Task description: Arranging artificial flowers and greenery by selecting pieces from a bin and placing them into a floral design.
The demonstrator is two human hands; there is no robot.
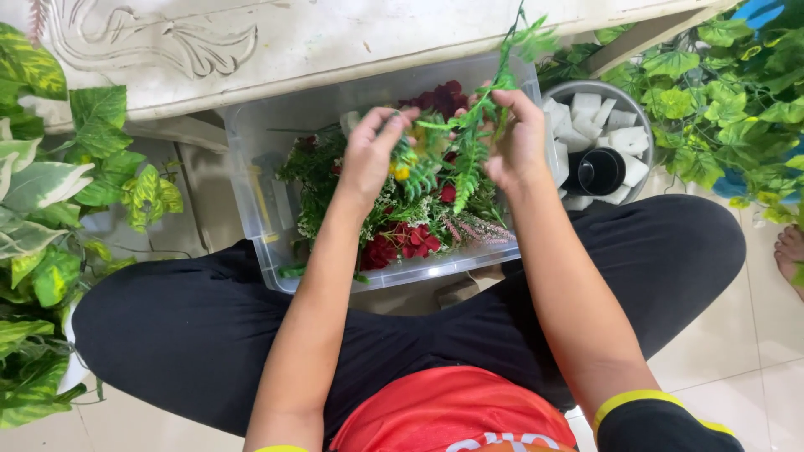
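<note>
Over the clear plastic bin [251, 180] of red flowers, your left hand [368, 159] and right hand [517, 138] each pinched the green fern sprig [465, 155] tight.

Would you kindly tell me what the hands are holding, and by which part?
Both hands hold a green fern sprig, fingers pinching its fronds and stem.

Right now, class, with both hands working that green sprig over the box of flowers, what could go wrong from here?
1. The left hand and right hand grip one thin fern sprig; pulling apart could snap it.
2. The clear box sits wedged between the knees, so a shifted leg might tip it.
3. The round tub of white blocks lies close beside the right wrist and could get knocked.
</note>
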